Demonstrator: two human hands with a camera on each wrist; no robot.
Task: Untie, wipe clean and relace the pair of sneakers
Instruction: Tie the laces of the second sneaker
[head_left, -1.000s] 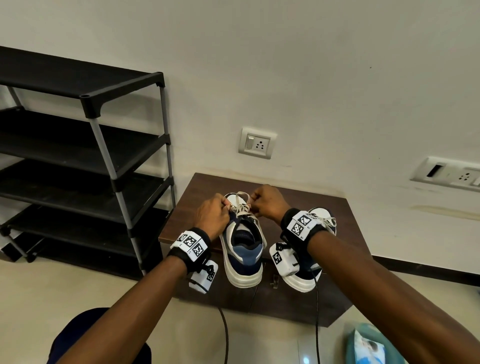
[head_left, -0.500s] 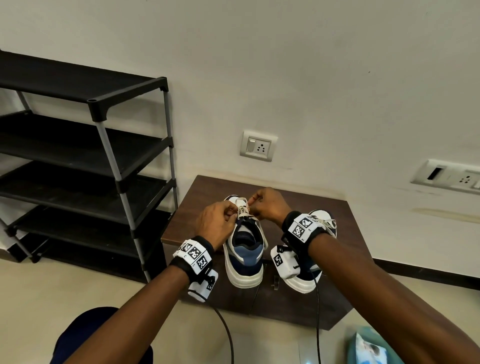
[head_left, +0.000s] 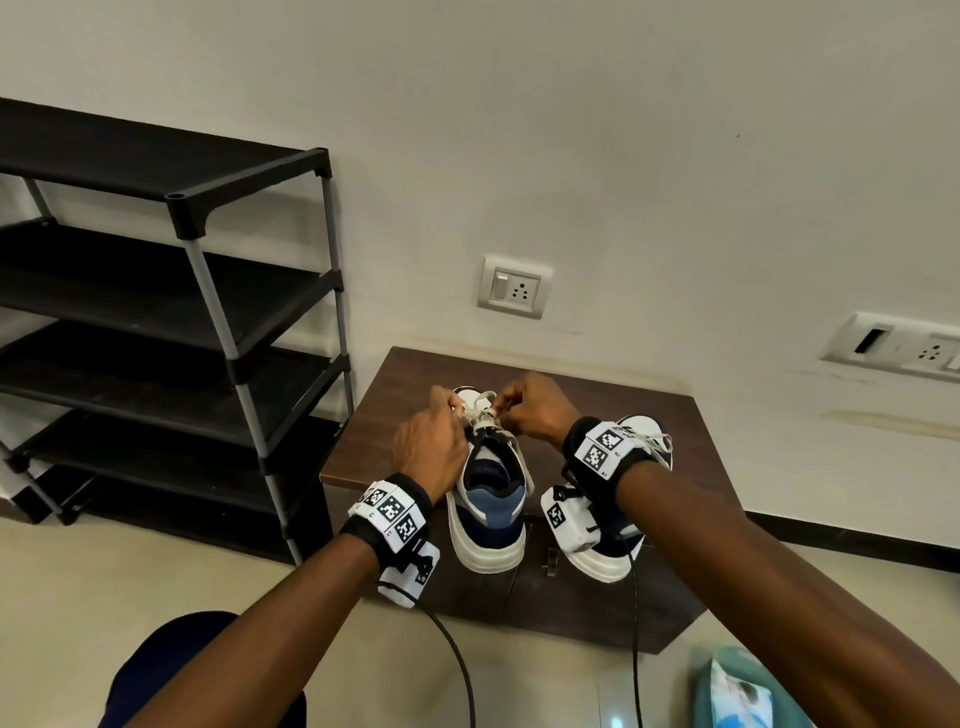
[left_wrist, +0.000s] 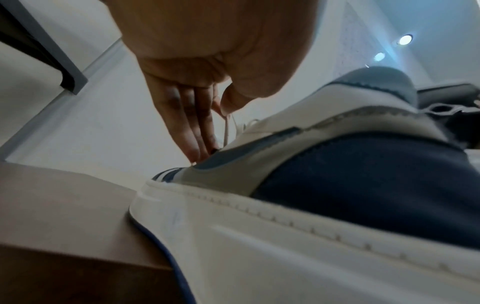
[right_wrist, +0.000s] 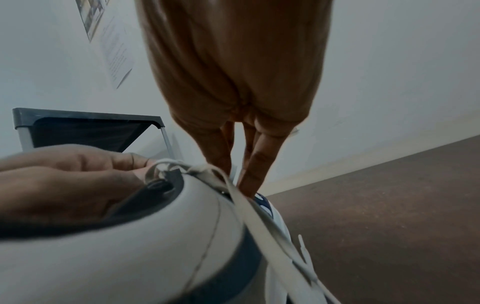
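on the brown surface (head_left: 395, 415), the near sneaker (head_left: 488, 514) stands heel toward the camera, its partner (head_left: 613, 556) just right of it. above the near sneaker's tongue, left hand (head_left: 431, 447) and right hand (head_left: 535, 410) each pinch its white lace (head_left: 480, 410).

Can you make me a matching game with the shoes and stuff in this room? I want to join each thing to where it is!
Things:
1. left sneaker
2. right sneaker
3. shoe rack
4. wipes pack

Places:
A. on the floor, bottom right
B. under the right wrist
C. against the wall, left of the table
D. between both hands, laces pinched

Pairs: 1-D, 2-B, 3-C, 4-A
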